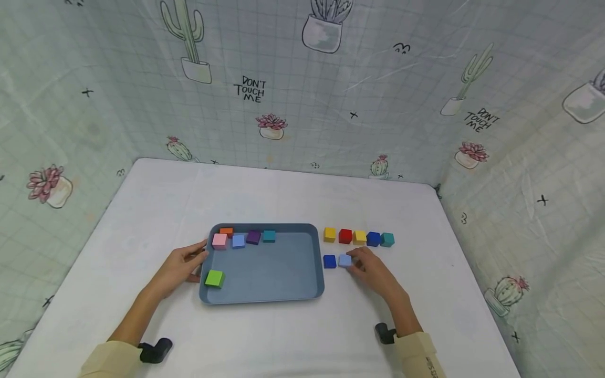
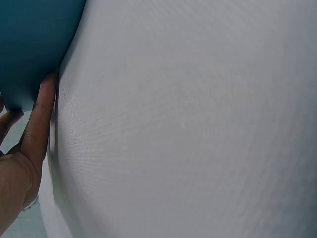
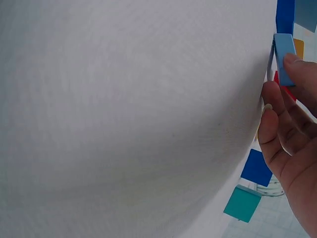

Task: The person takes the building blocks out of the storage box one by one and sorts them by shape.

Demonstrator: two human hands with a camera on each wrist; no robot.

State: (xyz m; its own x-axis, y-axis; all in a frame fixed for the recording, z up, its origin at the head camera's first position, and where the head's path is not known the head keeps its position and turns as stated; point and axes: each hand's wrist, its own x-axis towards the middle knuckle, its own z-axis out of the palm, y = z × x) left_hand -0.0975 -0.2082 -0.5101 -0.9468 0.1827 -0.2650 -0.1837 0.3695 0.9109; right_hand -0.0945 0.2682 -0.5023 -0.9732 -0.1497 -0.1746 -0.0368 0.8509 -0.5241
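Note:
A shallow blue-grey tray (image 1: pixel 264 270) lies on the table. My left hand (image 1: pixel 177 270) is at its left side, its fairly straight fingers (image 2: pixel 39 116) touching the outer wall. Inside the tray, an orange, a pink, a light blue, a purple and a teal block sit along the back, and a lime green block (image 1: pixel 215 279) at the front left. Right of the tray, my right hand (image 1: pixel 373 270) pinches a light blue block (image 3: pixel 285 59) between thumb and fingers, close to the tabletop. A dark blue block (image 1: pixel 330 261) stands just left of it.
Behind the right hand, a row of yellow (image 1: pixel 330 234), red (image 1: pixel 345 236), yellow (image 1: pixel 360 238), dark blue (image 1: pixel 373 239) and teal (image 1: pixel 387 240) blocks stands on the white table (image 1: pixel 274 338). Patterned cloth (image 1: pixel 302 94) rises behind the table and at both sides.

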